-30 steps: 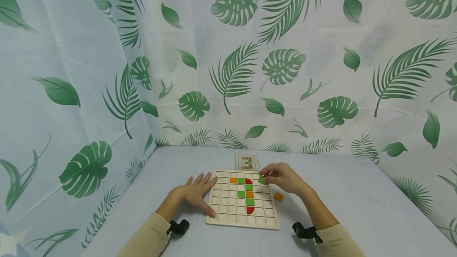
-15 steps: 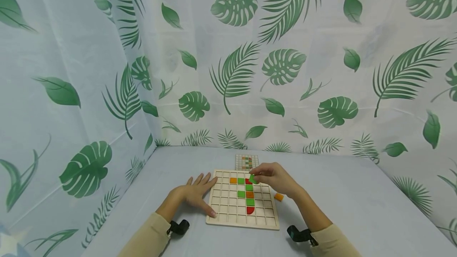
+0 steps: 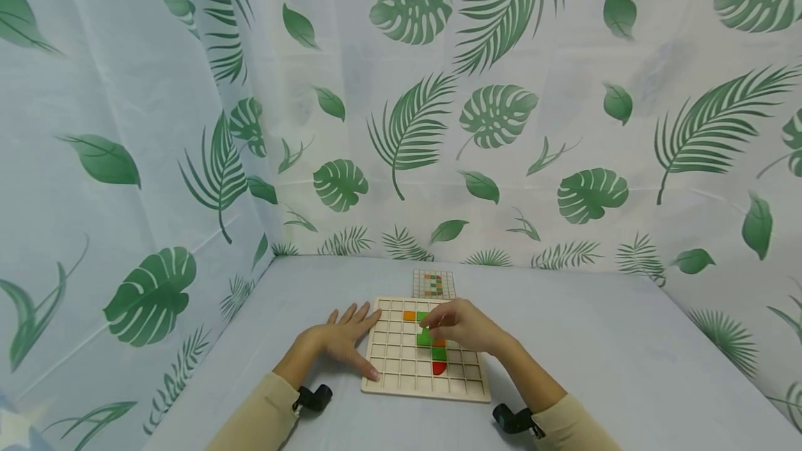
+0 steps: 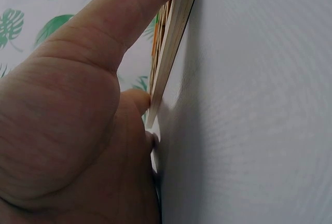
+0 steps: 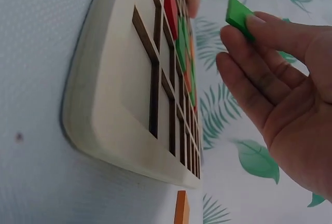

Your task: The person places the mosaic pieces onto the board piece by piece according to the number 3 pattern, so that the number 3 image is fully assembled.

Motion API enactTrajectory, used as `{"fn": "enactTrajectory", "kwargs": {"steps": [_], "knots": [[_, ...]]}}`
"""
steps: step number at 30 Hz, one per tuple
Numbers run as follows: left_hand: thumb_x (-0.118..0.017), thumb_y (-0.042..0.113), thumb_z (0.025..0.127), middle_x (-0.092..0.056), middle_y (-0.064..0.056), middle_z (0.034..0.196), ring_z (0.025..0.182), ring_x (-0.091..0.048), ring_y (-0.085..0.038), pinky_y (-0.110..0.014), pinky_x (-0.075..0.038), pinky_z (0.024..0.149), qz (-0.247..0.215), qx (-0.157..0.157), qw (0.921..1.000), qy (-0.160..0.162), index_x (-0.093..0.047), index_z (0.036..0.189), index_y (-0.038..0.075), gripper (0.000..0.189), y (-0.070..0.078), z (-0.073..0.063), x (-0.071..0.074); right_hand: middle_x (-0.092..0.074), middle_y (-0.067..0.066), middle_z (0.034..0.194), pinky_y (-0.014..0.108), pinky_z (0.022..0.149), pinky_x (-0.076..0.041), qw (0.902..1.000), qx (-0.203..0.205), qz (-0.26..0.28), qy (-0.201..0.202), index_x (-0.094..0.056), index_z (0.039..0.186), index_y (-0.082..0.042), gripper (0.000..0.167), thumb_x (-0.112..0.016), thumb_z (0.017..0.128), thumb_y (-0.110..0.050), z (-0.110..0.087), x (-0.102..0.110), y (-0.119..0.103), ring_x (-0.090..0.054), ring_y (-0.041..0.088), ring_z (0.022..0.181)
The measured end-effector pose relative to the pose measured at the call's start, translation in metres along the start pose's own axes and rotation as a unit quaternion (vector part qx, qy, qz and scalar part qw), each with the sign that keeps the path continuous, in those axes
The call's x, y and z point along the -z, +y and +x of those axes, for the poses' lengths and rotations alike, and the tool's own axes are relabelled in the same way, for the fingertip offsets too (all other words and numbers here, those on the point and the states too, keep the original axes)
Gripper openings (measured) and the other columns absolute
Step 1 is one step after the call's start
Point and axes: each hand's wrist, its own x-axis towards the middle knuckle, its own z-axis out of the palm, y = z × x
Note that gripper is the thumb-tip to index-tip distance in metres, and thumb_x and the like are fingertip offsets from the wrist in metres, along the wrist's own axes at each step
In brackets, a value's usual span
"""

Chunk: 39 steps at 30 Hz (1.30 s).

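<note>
A wooden grid board (image 3: pixel 401 381) lies on the table with orange, green and red tiles in some of its squares. My left hand (image 3: pixel 341 341) is spread along the board's left edge, thumb (image 4: pixel 135 11) and a fingertip touching its side in the left wrist view. Between thumb and fingers, my right hand (image 3: pixel 466 329) pinches a green square tile (image 5: pixel 239 17). That tile is held up over the middle of the board, apart from the grid in the right wrist view. In the head view the right hand hides several placed tiles. A red rounded tile (image 3: pixel 439 368) shows below it.
Behind the board lies a small pattern card (image 3: pixel 434 284) printed with a coloured grid. A loose orange tile (image 5: pixel 181 207) lies beside the board's right side, hidden by the right arm in the head view. Leaf-printed cloth (image 3: pixel 401 228) hangs behind the table.
My right hand has moved left and nearer across the board, carrying the green tile. The arm now covers the loose orange tile. The left hand has stayed where it was.
</note>
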Motion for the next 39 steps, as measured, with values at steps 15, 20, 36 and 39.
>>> {"fn": "enactTrajectory", "kwargs": {"steps": [15,20,36,39], "knots": [[-0.079,0.081,0.067,0.001,-0.009,0.177,0.163,0.004,-0.036,-0.068,-0.001,0.126,0.001,-0.001,1.0000,0.002,-0.010,0.169,0.026,0.135,-0.001,-0.001,0.001,-0.075,-0.006,0.092,0.022,0.071,-0.056,0.9942,0.018,-0.057,-0.089,-0.080,0.101,-0.013,0.011,-0.073,0.095,-0.006,0.003,-0.015,-0.009,-0.061,0.003,0.077],[-0.078,0.082,0.067,0.001,-0.008,0.177,0.163,0.004,-0.036,-0.068,-0.001,0.126,0.003,-0.002,1.0000,0.001,-0.010,0.169,0.027,0.134,-0.002,0.000,0.000,-0.073,-0.007,0.085,0.021,0.067,-0.055,0.9937,0.024,-0.064,-0.088,-0.079,0.096,-0.014,0.012,-0.075,0.093,-0.003,0.004,-0.020,-0.009,-0.059,0.001,0.072],[-0.079,0.081,0.067,0.001,-0.009,0.177,0.163,0.005,-0.037,-0.068,0.000,0.126,-0.006,-0.004,1.0000,0.001,-0.011,0.169,0.026,0.134,-0.001,-0.001,0.000,-0.071,-0.007,0.078,0.020,0.065,-0.053,0.9926,-0.017,-0.074,-0.095,-0.076,0.086,-0.013,0.014,-0.085,0.084,-0.004,0.001,-0.024,-0.012,-0.058,0.002,0.068],[-0.079,0.081,0.068,0.001,-0.009,0.177,0.163,0.005,-0.036,-0.068,0.000,0.127,-0.006,-0.003,1.0000,0.001,-0.011,0.169,0.026,0.134,-0.001,-0.002,0.000,-0.070,-0.007,0.077,0.020,0.063,-0.053,0.9926,-0.020,-0.072,-0.096,-0.076,0.086,-0.014,0.015,-0.086,0.082,-0.003,0.001,-0.025,-0.011,-0.059,0.002,0.067]]}}
